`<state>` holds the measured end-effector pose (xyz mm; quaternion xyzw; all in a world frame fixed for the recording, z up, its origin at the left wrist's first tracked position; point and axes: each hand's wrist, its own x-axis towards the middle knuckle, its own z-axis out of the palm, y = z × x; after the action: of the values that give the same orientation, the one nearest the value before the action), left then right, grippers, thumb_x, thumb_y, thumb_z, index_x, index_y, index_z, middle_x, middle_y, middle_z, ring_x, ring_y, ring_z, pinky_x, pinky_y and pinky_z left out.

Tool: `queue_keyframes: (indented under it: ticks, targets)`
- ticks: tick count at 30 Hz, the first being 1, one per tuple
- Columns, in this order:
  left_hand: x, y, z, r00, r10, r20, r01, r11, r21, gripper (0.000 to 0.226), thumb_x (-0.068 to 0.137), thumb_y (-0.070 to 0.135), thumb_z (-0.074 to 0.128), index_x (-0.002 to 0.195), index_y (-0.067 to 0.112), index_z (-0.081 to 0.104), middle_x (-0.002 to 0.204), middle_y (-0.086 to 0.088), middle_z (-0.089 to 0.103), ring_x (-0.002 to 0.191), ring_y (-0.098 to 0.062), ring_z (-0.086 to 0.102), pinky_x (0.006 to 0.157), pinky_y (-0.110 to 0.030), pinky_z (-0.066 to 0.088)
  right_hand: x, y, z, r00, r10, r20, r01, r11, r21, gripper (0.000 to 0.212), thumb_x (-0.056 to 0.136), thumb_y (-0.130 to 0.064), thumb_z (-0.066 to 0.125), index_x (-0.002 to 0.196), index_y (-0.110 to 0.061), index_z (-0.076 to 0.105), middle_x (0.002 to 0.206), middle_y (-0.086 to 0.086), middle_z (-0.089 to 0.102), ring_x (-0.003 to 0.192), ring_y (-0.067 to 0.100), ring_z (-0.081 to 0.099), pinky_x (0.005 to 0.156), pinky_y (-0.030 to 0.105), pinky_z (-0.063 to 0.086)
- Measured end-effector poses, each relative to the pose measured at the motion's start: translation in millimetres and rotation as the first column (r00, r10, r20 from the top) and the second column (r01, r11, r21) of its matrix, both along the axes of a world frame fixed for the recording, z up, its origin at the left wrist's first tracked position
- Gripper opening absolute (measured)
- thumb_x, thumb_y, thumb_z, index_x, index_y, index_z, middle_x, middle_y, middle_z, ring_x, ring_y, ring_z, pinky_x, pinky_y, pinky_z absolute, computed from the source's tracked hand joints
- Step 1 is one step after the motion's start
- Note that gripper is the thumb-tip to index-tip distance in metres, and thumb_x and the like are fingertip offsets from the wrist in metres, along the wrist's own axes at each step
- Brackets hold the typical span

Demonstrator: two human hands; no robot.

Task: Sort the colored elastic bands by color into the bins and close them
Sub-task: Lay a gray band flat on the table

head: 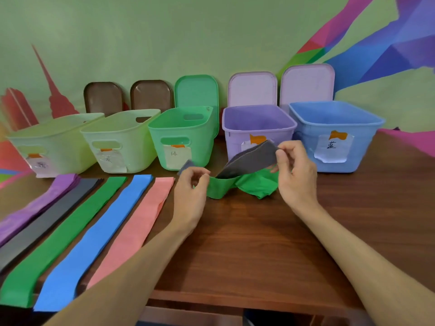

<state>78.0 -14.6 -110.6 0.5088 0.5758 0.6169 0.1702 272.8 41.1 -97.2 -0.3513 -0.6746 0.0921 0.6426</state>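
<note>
Grey band held above the wooden table, before the purple bin: our right hand pinches one end, our left hand grips the other, mostly hidden. Crumpled green band beneath. Leftmost label unreadable. Green muralled wall behind.

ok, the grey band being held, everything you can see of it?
The grey band is a wide, flat, matte strip, rubbery-looking. It hangs above the table, slanting down leftward before the purple bin. The right hand pinches its upper end; a grey tip at the left hand seems its other end. Its low middle touches a crumpled green band.
</note>
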Motion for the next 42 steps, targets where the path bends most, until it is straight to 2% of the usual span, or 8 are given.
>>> queue_keyframes:
  ticks: [6,11,14,17,28,32,37,42]
  targets:
    - [9.9,-2.6,8.5,0.936,-0.064,-0.345,0.031,0.994,-0.102,0.018,0.093,0.022,0.053,0.105,0.033,0.06,0.108,0.013,0.051,0.109,-0.007,0.04,0.103,-0.032,0.029,7.7,-0.3,4.0,0.977,-0.057,-0.205,0.042,0.996,-0.075,0.008,0.099,-0.012,0.046,0.095,-0.018,0.048,0.064,-0.004,0.058,0.049,0.012,0.059,0.052,0.022,0.045]
    - [16.2,4.8,31.4,0.729,-0.221,-0.648,0.043,0.96,-0.278,0.023,0.092,0.032,0.054,0.115,0.03,0.059,0.09,0.019,0.058,0.099,-0.006,0.05,0.094,-0.026,0.025,8.8,0.5,4.2,0.96,-0.105,-0.26,0.079,0.991,-0.109,0.009,0.099,-0.015,0.046,0.093,-0.021,0.049,0.072,-0.007,0.06,0.044,0.013,0.058,0.052,0.03,0.046]
    - [11.0,2.0,32.3,0.736,-0.285,-0.614,0.117,0.947,-0.299,0.03,0.084,0.019,0.067,0.111,0.026,0.058,0.081,0.012,0.059,0.077,-0.006,0.057,0.074,-0.019,0.043,11.1,1.8,4.4,0.943,-0.13,-0.305,0.084,0.983,-0.161,0.009,0.099,-0.016,0.046,0.093,-0.021,0.049,0.077,-0.012,0.06,0.042,0.01,0.057,0.051,0.031,0.046]
    - [10.2,-3.3,37.0,0.742,-0.339,-0.578,0.156,0.926,-0.343,0.028,0.08,0.027,0.071,0.106,0.028,0.059,0.082,0.011,0.06,0.068,0.0,0.053,0.062,-0.014,0.039,12.1,3.4,5.4,0.921,-0.154,-0.359,0.087,0.977,-0.197,0.008,0.1,-0.018,0.045,0.094,-0.021,0.049,0.08,-0.012,0.06,0.041,0.008,0.056,0.05,0.031,0.047]
    - [43.5,4.7,35.7,0.563,-0.386,-0.731,0.056,0.9,-0.432,0.043,0.078,0.063,0.059,0.1,0.027,0.067,0.089,0.006,0.06,0.083,-0.013,0.058,0.073,-0.034,0.05,26.2,9.7,8.9,0.816,-0.232,-0.529,0.088,0.955,-0.283,0.007,0.099,-0.021,0.048,0.095,-0.017,0.052,0.085,-0.01,0.062,0.04,0.011,0.058,0.051,0.032,0.049]
    - [46.7,6.2,29.3,0.491,-0.359,-0.794,-0.002,0.911,-0.412,0.03,0.084,0.042,0.062,0.109,0.024,0.06,0.104,0.002,0.061,0.094,-0.018,0.058,0.075,-0.035,0.05,29.2,11.0,9.1,0.784,-0.254,-0.567,0.078,0.946,-0.316,0.008,0.099,-0.021,0.048,0.095,-0.016,0.052,0.084,-0.006,0.063,0.039,0.009,0.056,0.051,0.031,0.05]
    - [25.2,0.6,33.1,0.533,-0.319,-0.784,-0.044,0.915,-0.402,0.014,0.087,0.018,0.061,0.101,0.02,0.061,0.094,0.001,0.061,0.079,-0.014,0.055,0.061,-0.024,0.04,38.0,17.1,7.9,0.704,-0.306,-0.641,0.07,0.928,-0.366,0.006,0.1,-0.02,0.046,0.095,-0.019,0.05,0.096,-0.001,0.064,0.038,0.007,0.056,0.049,0.027,0.05]
    - [2.2,-6.6,42.2,0.694,-0.249,-0.675,0.0,0.938,-0.346,0.005,0.085,0.018,0.065,0.09,0.017,0.063,0.082,0.002,0.061,0.073,-0.013,0.053,0.055,-0.019,0.034,32.8,18.1,3.9,0.737,-0.241,-0.631,-0.015,0.928,-0.372,0.004,0.099,-0.017,0.047,0.1,-0.015,0.05,0.088,-0.004,0.06,0.045,0.007,0.061,0.052,0.023,0.053]
